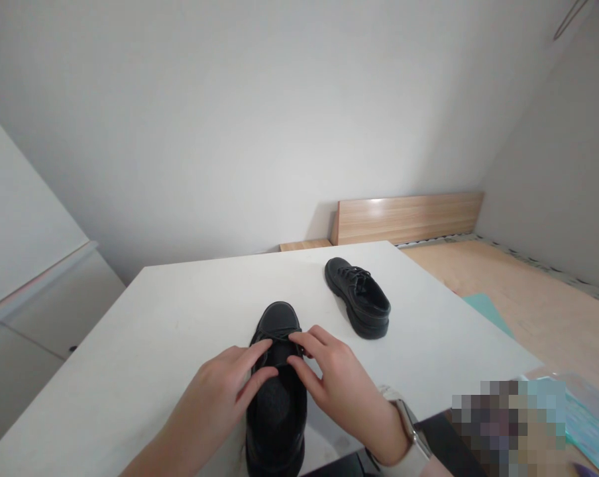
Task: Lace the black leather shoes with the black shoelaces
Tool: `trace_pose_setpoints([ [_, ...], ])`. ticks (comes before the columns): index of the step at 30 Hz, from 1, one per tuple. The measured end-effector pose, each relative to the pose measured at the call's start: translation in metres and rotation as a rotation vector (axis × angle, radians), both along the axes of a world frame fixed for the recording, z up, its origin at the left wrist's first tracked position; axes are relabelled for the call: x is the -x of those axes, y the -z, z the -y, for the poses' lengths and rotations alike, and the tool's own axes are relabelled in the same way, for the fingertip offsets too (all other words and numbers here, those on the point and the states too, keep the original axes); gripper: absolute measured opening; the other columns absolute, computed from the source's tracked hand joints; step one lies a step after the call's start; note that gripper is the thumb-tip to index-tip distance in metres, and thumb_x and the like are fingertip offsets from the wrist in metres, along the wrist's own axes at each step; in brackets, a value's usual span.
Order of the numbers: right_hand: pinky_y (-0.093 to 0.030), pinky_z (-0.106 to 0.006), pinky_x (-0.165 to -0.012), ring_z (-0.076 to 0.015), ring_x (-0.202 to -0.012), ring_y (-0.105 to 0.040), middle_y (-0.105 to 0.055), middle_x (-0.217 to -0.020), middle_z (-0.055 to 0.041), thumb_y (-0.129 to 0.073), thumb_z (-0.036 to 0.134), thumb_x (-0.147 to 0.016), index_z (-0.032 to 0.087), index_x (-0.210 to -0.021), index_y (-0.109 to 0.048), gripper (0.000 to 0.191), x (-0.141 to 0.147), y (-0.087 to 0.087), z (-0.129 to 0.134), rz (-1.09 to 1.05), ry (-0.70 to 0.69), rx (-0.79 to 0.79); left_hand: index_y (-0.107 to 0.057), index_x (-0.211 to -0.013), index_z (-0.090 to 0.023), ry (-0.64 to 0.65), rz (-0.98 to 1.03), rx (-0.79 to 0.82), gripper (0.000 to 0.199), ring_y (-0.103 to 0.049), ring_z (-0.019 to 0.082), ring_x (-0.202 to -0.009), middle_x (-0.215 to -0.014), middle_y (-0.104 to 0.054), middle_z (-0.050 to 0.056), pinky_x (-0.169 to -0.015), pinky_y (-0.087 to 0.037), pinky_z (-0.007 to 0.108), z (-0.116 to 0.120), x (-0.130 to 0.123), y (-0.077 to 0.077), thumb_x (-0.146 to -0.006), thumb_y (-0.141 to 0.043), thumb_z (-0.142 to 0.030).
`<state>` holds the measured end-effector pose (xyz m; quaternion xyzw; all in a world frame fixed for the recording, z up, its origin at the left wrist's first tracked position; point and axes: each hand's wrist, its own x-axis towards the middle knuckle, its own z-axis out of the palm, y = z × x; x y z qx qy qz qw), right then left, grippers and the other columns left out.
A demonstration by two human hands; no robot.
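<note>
A black lace-up shoe [275,411] stands on the white table [190,311] with its toe pointing away from me. My left hand [230,381] is at the left side of its lace opening, thumb and index finger on the tongue and laces. From the right, my right hand [332,371] reaches to the same opening, with its thumb by the tongue and its fingers at the laces. Both hands are closed on the upper of this shoe. Another black shoe [358,295], laces tied, stands farther back to the right, touched by neither hand.
A wooden headboard [409,218] and a bed surface [518,285] lie beyond the table on the right. Dark and blue-green items [595,417] are at the lower right. A white cabinet [46,318] stands at left.
</note>
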<state>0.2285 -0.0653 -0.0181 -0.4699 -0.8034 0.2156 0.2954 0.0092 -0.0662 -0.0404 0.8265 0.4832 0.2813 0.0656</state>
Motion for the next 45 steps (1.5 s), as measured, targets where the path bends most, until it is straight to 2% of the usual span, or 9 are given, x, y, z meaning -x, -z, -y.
trace_pose_setpoints([
  [6, -0.050, -0.032, -0.073, -0.0192, -0.079, -0.060, -0.060, -0.094, -0.0061, -0.048, 0.002, -0.091, 0.017, -0.099, -0.067, 0.026, 0.007, 0.001, -0.004, 0.221, 0.041, -0.067, -0.073, -0.104, -0.020, 0.007, -0.095, 0.088, 0.032, -0.074, 0.022, -0.081, -0.089, -0.077, 0.006, -0.073, -0.058, 0.031, -0.009, -0.004, -0.013, -0.090, -0.045, -0.014],
  [12, -0.048, -0.031, -0.068, -0.0195, -0.078, -0.061, -0.061, -0.093, -0.0063, -0.049, 0.002, -0.093, 0.017, -0.090, -0.064, 0.021, 0.009, 0.001, -0.007, 0.399, 0.065, -0.119, -0.072, -0.092, -0.017, -0.060, -0.286, 0.198, 0.022, -0.071, 0.024, -0.080, -0.086, -0.074, 0.008, -0.073, -0.055, 0.033, -0.015, -0.016, -0.024, -0.089, -0.051, -0.016],
  [19, -0.047, -0.033, -0.066, -0.0221, -0.081, -0.061, -0.062, -0.092, -0.0074, -0.050, 0.006, -0.095, 0.017, -0.091, -0.063, 0.018, 0.017, -0.004, -0.010, 0.482, 0.084, -0.186, -0.067, -0.085, -0.020, -0.064, -0.337, 0.164, 0.022, -0.068, 0.023, -0.078, -0.080, -0.070, 0.006, -0.073, -0.053, 0.033, -0.018, -0.020, -0.028, -0.089, -0.046, -0.014],
  [24, -0.046, -0.033, -0.067, -0.0235, -0.086, -0.058, -0.062, -0.097, -0.0086, -0.049, 0.008, -0.095, 0.019, -0.092, -0.061, 0.016, 0.019, 0.001, -0.015, 0.476, 0.109, -0.233, -0.061, -0.083, -0.020, -0.099, -0.411, 0.110, 0.023, -0.065, 0.024, -0.080, -0.083, -0.068, 0.007, -0.073, -0.052, 0.035, -0.017, -0.026, -0.031, -0.088, -0.042, -0.009],
  [28, -0.046, -0.034, -0.071, -0.0233, -0.089, -0.057, -0.060, -0.100, -0.0088, -0.048, 0.004, -0.093, 0.018, -0.095, -0.058, 0.017, 0.019, -0.003, -0.018, 0.325, 0.077, -0.232, -0.055, -0.081, -0.021, -0.082, -0.252, 0.031, 0.017, -0.061, 0.022, -0.077, -0.082, -0.062, 0.004, -0.072, -0.050, 0.035, -0.015, -0.025, -0.040, -0.089, -0.043, -0.011],
  [33, -0.046, -0.029, -0.070, -0.0157, -0.076, -0.057, -0.059, -0.086, -0.0022, -0.044, 0.011, -0.098, 0.019, -0.097, -0.054, 0.012, 0.022, -0.039, -0.013, -0.379, 0.010, -0.237, -0.053, -0.093, -0.023, -0.050, 0.333, -0.143, 0.005, -0.058, 0.017, -0.083, -0.089, -0.057, 0.000, -0.076, -0.046, 0.028, 0.000, -0.015, -0.081, -0.096, -0.050, -0.025],
  [36, -0.049, -0.027, -0.068, -0.0127, -0.073, -0.059, -0.059, -0.087, -0.0012, -0.046, 0.015, -0.100, 0.021, -0.101, -0.057, 0.012, 0.026, -0.060, -0.009, -0.704, -0.024, -0.340, -0.056, -0.097, -0.025, -0.084, 0.501, -0.173, 0.003, -0.060, 0.015, -0.086, -0.093, -0.059, -0.001, -0.079, -0.046, 0.026, 0.005, -0.014, -0.098, -0.096, -0.055, -0.027],
  [39, -0.051, -0.026, -0.069, -0.0117, -0.074, -0.062, -0.062, -0.091, -0.0017, -0.049, 0.014, -0.099, 0.021, -0.101, -0.060, 0.013, 0.032, -0.068, -0.009, -0.770, -0.087, -0.352, -0.058, -0.097, -0.025, -0.072, 0.560, -0.081, 0.005, -0.065, 0.013, -0.078, -0.088, -0.062, -0.002, -0.072, -0.049, 0.024, 0.002, -0.020, -0.098, -0.096, -0.057, -0.030],
  [45, -0.049, -0.029, -0.083, -0.0155, -0.095, -0.059, -0.061, -0.097, -0.0041, -0.053, 0.006, -0.094, 0.020, -0.094, -0.062, 0.016, 0.042, -0.063, -0.017, -0.689, -0.134, -0.438, -0.060, -0.097, -0.023, -0.007, 0.674, 0.019, 0.007, -0.068, 0.012, -0.076, -0.090, -0.067, -0.001, -0.068, -0.052, 0.020, -0.004, -0.035, -0.087, -0.092, -0.062, -0.027],
])
